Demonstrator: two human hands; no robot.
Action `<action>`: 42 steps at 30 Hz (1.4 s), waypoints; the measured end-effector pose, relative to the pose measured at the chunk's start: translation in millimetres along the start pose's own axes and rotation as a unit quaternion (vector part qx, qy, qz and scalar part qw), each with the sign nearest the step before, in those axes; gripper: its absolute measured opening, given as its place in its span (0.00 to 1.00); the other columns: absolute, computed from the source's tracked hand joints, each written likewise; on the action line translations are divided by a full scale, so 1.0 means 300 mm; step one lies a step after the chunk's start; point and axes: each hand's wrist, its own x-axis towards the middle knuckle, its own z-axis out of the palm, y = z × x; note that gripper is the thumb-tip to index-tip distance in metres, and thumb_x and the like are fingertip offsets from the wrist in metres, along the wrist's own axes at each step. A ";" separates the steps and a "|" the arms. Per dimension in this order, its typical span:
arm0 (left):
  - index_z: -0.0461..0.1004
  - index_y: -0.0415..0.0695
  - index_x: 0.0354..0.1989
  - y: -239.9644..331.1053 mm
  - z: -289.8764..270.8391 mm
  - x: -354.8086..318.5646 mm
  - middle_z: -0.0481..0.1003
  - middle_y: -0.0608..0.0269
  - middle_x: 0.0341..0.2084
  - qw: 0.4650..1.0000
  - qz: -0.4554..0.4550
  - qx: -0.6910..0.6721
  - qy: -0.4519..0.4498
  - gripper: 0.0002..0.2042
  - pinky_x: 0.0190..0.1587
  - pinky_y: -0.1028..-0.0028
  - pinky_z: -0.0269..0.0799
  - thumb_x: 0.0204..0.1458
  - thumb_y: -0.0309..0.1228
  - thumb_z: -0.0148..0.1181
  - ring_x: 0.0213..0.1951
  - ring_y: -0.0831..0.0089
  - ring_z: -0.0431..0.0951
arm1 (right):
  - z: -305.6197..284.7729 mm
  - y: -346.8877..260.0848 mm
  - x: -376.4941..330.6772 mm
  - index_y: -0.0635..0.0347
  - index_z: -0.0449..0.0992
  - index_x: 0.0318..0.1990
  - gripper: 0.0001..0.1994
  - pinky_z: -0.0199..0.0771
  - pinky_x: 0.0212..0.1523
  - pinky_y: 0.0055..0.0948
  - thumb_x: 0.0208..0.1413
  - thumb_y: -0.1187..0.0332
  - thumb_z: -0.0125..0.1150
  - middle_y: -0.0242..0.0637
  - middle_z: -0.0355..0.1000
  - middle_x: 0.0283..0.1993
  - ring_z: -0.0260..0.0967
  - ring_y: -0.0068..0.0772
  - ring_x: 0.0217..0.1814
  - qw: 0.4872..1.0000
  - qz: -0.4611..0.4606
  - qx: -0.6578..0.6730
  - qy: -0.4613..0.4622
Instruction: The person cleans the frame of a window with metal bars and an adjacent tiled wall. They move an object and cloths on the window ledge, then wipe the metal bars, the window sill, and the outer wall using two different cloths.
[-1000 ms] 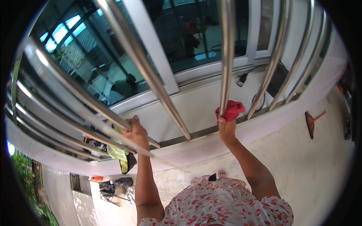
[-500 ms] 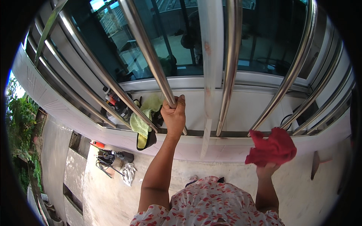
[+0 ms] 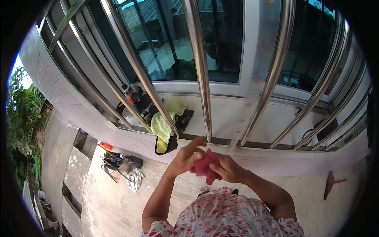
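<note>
A crumpled red cloth (image 3: 205,166) is bunched between my two hands in front of my chest. My right hand (image 3: 232,169) is closed on it, with the thumb pressed over its side. My left hand (image 3: 184,157) meets the cloth from the other side, its fingers apart and pointing up toward the bars. Just beyond the hands, a shiny steel bar (image 3: 202,79) rises from the ledge. To the left, a yellow-green towel (image 3: 162,128) hangs over the ledge edge, against a black-rimmed item (image 3: 170,146).
Steel bars (image 3: 272,79) stand in a row before a dark glass window (image 3: 221,43). Bottles and tools (image 3: 136,100) sit behind them on the white ledge (image 3: 225,114). A black-and-grey machine with hoses (image 3: 118,162) and a white rag (image 3: 135,181) lie on the concrete floor.
My left hand has let go of the steel bar and come down to the cloth. My right hand has brought the red cloth leftward to my middle. The view has shifted left.
</note>
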 end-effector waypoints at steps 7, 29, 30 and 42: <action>0.70 0.36 0.44 0.048 -0.042 -0.036 0.69 0.65 0.43 0.990 -0.070 -0.105 0.070 0.14 0.41 0.81 0.63 0.49 0.28 0.57 0.41 0.82 0.66 | -0.040 -0.047 0.159 0.65 0.69 0.36 0.10 0.60 0.28 0.19 0.58 0.66 0.48 0.27 0.64 0.26 0.56 0.16 0.28 0.969 -0.074 0.103 0.212; 0.63 0.36 0.43 0.497 -0.007 0.423 0.69 0.54 0.31 0.891 0.348 0.093 0.275 0.15 0.39 0.73 0.65 0.55 0.35 0.48 0.34 0.64 0.71 | -0.208 -0.355 0.418 0.64 0.64 0.44 0.14 0.65 0.36 0.25 0.59 0.62 0.45 0.39 0.67 0.35 0.64 0.26 0.36 0.844 -0.338 -0.012 0.415; 0.64 0.38 0.43 0.463 0.004 0.440 0.70 0.57 0.32 0.888 0.341 0.114 0.287 0.14 0.39 0.75 0.65 0.56 0.36 0.46 0.34 0.69 0.70 | -0.207 -0.331 0.433 0.64 0.64 0.41 0.13 0.64 0.34 0.26 0.59 0.62 0.44 0.40 0.66 0.33 0.64 0.29 0.34 0.848 -0.313 -0.040 0.427; 0.64 0.39 0.36 -0.041 0.081 0.282 0.67 0.49 0.27 0.889 0.199 0.264 0.316 0.10 0.29 0.62 0.65 0.51 0.33 0.50 0.28 0.49 0.70 | -0.042 0.155 0.297 0.64 0.62 0.36 0.06 0.64 0.30 0.35 0.58 0.71 0.40 0.49 0.65 0.27 0.65 0.51 0.29 0.905 -0.125 -0.072 0.401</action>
